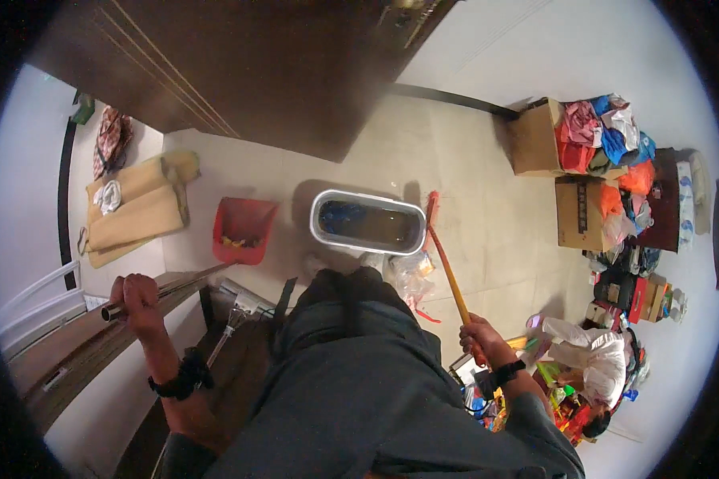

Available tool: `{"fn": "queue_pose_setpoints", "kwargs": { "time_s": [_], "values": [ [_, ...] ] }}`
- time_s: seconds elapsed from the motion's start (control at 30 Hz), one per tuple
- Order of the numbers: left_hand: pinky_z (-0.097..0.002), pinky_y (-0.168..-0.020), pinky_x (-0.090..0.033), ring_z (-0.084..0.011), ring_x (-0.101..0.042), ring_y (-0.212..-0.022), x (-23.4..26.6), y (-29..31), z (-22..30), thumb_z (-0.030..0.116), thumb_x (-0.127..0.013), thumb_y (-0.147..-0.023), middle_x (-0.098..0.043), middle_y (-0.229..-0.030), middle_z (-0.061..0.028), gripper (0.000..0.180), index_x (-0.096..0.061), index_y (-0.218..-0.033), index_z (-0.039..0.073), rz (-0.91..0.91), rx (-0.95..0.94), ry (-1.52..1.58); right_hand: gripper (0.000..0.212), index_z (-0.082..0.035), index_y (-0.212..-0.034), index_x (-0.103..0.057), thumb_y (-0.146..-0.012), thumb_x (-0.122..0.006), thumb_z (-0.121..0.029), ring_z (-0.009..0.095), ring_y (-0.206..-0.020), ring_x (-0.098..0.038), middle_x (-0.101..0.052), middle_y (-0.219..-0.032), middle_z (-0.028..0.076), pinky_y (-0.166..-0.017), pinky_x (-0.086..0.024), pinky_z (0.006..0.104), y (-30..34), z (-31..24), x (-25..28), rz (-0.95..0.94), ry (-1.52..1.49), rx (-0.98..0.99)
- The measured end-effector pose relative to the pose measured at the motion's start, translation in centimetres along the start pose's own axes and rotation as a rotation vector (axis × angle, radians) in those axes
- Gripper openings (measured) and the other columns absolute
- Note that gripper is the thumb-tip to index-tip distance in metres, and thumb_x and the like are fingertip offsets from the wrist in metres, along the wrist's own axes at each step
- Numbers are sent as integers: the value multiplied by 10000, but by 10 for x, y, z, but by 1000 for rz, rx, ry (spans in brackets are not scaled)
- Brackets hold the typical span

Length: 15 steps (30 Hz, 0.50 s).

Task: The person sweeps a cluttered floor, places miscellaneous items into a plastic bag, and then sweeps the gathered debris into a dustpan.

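My left hand (141, 303) is closed around the metal handle of a long-handled dustpan. Its red pan (244, 230) rests on the floor with some yellowish debris inside. In my right hand (484, 338) is the orange stick of a broom (449, 271), whose reddish head touches the floor right of the tub. A grey-white oval tub (367, 196) stands in front of my feet, holding murky water with something dark blue at its left end. Crumpled clear plastic (409, 278) lies by my right foot, near a small red strip.
A brown door (256, 64) spans the far left. Cardboard boxes (536, 144) full of coloured bags line the right wall. Another person (595, 359) is low down at the right, beside colourful packages. Folded tan mats (140, 209) lie at left; a wooden ledge (64, 363) runs below my left hand.
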<state>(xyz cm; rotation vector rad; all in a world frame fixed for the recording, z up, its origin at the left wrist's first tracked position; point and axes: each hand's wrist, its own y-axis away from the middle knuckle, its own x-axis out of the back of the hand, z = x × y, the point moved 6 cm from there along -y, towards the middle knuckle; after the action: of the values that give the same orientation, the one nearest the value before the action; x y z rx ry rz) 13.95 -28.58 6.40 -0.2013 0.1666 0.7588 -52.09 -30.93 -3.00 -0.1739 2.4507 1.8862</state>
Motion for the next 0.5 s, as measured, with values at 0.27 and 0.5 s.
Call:
{"fn": "queue_pose_setpoints", "kwargs": {
  "time_s": [0.27,0.5],
  "values": [
    [-261,-408,-242,-101,-269,-426,1,-1,14,72,-384,-872,-308,-480,-5,294,-294,-594,95,-40,-117,-78,244,-92,-938,-388,-731,-461,15,87,-446,-389,-405,-611,-2,-400,-353,223,3,-12,-35,-55,-28,-10],
    [-255,-401,-236,-95,-269,-417,10,11,30,55,-385,-855,-312,-467,-4,283,-302,-586,82,36,-148,-115,253,-89,-955,-410,-731,-477,8,82,-456,-396,-424,-630,5,-397,-351,221,6,-29,-62,-55,110,-63]
  ]
}}
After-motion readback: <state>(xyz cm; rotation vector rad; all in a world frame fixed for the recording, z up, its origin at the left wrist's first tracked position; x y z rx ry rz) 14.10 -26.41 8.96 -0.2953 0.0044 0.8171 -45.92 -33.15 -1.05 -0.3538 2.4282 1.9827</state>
